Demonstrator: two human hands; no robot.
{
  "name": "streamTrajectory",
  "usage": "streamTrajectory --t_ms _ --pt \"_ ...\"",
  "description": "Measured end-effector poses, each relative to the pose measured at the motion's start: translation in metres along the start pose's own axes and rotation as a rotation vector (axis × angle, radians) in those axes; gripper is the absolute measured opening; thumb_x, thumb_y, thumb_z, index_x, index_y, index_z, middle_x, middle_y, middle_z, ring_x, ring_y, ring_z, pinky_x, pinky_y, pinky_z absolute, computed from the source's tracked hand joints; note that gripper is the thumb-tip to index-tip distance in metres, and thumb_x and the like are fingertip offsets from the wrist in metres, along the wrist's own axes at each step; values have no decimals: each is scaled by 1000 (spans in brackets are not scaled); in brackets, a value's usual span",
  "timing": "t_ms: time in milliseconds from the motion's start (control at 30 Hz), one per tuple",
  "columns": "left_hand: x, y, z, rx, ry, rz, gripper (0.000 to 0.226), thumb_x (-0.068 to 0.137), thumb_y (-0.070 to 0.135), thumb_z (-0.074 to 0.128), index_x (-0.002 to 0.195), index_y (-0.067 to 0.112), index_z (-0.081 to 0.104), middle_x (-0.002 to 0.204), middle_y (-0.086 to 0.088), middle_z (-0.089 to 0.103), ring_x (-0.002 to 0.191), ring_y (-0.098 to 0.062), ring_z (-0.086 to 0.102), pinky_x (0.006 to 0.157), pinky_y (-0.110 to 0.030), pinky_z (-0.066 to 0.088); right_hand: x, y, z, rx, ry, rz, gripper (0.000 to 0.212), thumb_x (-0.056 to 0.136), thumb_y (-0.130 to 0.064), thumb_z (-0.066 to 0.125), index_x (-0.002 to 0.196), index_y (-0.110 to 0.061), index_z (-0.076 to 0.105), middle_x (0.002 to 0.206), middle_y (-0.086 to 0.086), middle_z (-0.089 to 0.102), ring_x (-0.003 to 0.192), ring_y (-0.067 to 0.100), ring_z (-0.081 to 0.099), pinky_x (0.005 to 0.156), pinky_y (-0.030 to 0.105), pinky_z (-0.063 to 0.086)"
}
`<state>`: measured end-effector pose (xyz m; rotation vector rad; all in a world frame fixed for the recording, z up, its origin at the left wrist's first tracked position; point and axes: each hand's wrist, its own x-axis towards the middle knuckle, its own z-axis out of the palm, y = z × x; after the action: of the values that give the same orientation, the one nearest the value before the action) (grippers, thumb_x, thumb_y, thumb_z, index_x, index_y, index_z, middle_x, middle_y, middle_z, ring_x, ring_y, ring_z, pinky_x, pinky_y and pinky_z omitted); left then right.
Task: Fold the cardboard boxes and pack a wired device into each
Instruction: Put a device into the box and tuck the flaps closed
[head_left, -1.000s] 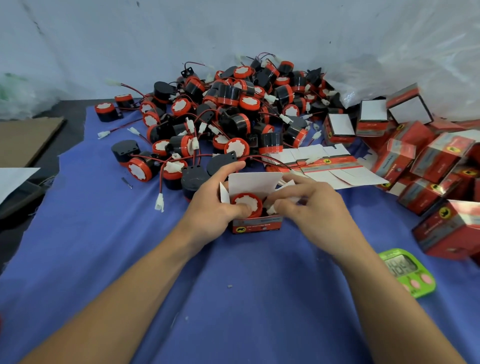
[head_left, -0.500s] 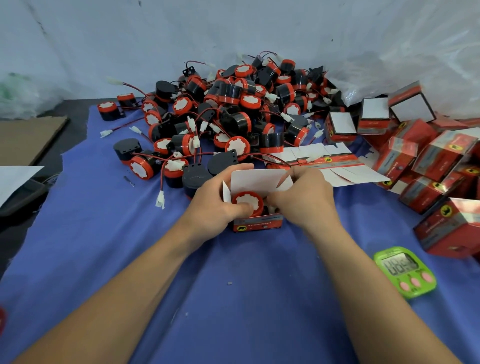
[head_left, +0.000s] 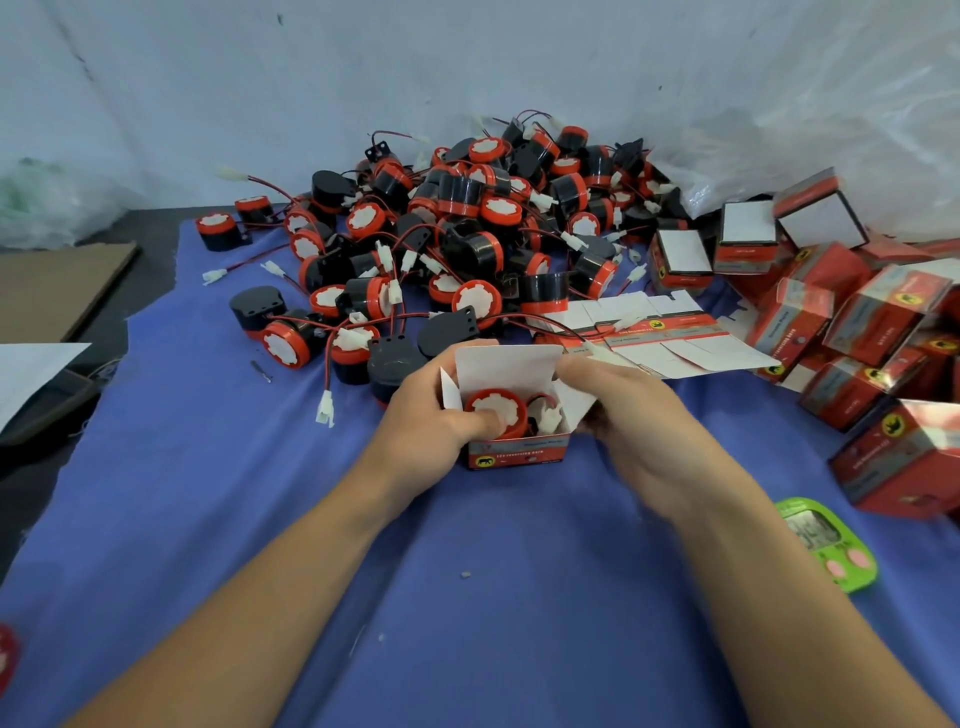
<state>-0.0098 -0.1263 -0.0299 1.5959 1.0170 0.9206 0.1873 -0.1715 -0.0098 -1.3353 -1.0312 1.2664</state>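
The box sits on the table at centre frame, directly between your hands, its open mouth facing up. Your left hand clasps its left side, thumb pressing the device down inside. Your right hand grips the right wall. The lid flap stands upright along the far edge, running left to right. Your right hand lies nearest its corner, so folding it down probably starts there.

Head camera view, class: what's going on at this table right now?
A person is packing a red-and-black wired device into a red cardboard box on the blue cloth. The left hand grips the box, thumb on the device; the right hand holds its right side. The lid flap stands open. Loose devices lie piled behind, closed boxes at right.
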Motion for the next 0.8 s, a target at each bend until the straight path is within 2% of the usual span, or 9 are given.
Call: streamTrajectory --t_ms 100,233,333,400,500,567,633,700,800 --pt "0 0 0 2 -3 -8 58 72 12 72 122 40 66 121 9 75 118 -14 69 105 -50 54 0 2 -4 125 26 19 31 84 -30 59 102 -24 84 116 12 76 114 44 62 115 57 40" --pt "-1 1 0 11 6 -2 60 73 12 71 128 34 66 121 8 75 118 -15 68 104 -51 54 -3 6 -8 23 -89 -60 28 99 -16 58 117 -19 79 126 19 71 130 51 51 115 65 35" --pt "-2 3 0 11 11 -1 58 74 12 72 129 30 67 121 7 75 117 -15 69 104 -51 54 -8 2 -15 10 -266 -86 38 100 -6 58 133 -21 69 130 8 72 128 31 62 116 54 42" --pt "-3 3 1 14 6 4 56 76 11 72 129 28 67 122 6 75 119 -17 69 104 -52 54 -11 1 -13 -30 -282 -93 48 94 6 58 133 -21 68 126 6 74 122 26 67 112 49 47" --pt "-2 3 0 20 3 4 54 77 11 72 128 28 68 121 6 76 117 -17 70 103 -52 55 -12 1 0 -96 -96 -104 41 90 4 63 118 -24 76 111 2 79 108 22 74 102 49 56" --pt "-1 2 -1 36 -8 5 52 78 12 72 127 30 69 120 6 76 115 -17 70 102 -52 55 -11 4 9 -171 88 -111 28 88 -7 67 100 -29 80 97 -5 80 96 18 76 90 47 62" --pt "-1 2 -2 47 -19 12 51 78 13 73 124 34 71 120 7 76 114 -17 71 101 -52 56 -8 4 15 -351 304 -138 15 85 -19 68 82 -31 78 81 -11 77 84 16 72 75 44 63" --pt "-1 3 -2 66 -12 24 52 75 14 74 119 41 72 118 9 77 113 -15 71 100 -51 56 -4 2 22 -562 439 -160 7 82 -26 69 80 -29 75 73 -11 73 79 18 68 67 38 58" --pt "-1 5 -2 114 -26 37 56 74 16 75 121 46 70 119 11 76 115 -15 70 100 -53 56 -1 -3 31 -790 510 -120 14 82 -28 70 95 -33 75 82 -7 73 81 26 63 67 34 50"
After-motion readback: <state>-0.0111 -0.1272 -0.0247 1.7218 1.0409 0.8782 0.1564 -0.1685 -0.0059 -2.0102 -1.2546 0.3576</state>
